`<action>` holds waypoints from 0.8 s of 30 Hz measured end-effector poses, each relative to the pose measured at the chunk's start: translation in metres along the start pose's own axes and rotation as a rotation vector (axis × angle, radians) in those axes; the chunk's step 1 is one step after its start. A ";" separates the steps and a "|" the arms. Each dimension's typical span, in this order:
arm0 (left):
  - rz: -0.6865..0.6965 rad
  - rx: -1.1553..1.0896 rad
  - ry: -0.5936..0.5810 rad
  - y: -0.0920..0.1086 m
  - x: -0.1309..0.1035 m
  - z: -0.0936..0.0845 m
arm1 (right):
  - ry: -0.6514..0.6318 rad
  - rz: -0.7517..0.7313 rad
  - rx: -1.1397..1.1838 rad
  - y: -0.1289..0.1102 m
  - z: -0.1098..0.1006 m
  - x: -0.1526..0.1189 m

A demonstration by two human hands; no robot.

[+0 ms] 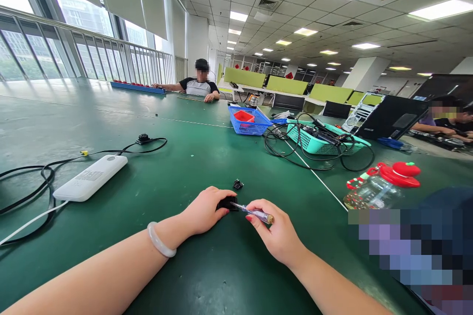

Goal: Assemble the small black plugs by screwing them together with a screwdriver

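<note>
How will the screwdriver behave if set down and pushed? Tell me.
The screwdriver would probably roll, given its slim, seemingly round handle. It looks light, being so slender. Its straight metal shaft should stay stiff.

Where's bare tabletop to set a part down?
Free: green tabletop between the white box and left hand; also between the small black part and blue basket, bar specks.
Crowded: right side, with teal basket, black cables and red-lidded bottle.
</note>
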State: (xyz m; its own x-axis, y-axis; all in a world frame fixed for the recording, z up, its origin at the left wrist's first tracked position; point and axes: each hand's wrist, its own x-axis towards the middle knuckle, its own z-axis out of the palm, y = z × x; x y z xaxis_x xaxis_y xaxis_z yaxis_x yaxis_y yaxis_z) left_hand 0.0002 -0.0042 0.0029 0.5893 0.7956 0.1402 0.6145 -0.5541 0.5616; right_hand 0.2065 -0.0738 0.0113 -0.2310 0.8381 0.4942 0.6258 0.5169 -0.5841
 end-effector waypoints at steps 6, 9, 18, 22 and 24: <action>0.004 0.000 0.004 -0.001 0.000 0.000 | 0.071 -0.090 -0.039 0.001 0.001 -0.002; 0.010 0.005 0.009 -0.002 0.000 0.000 | 0.144 -0.069 -0.025 0.002 0.000 -0.003; -0.003 0.007 -0.005 -0.002 0.001 0.001 | 0.079 0.056 0.123 0.004 -0.001 0.000; -0.001 0.010 0.003 -0.003 0.000 0.001 | 0.097 0.063 0.144 0.004 -0.001 -0.001; -0.002 0.010 0.000 -0.003 0.000 0.001 | 0.119 0.059 0.150 0.004 -0.001 -0.002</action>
State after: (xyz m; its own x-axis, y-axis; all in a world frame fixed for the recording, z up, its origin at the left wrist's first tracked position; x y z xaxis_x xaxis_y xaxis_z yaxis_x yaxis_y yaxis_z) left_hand -0.0010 -0.0033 0.0004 0.5884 0.7965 0.1393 0.6208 -0.5554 0.5533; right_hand 0.2102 -0.0732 0.0084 -0.1015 0.8459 0.5236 0.5155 0.4949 -0.6995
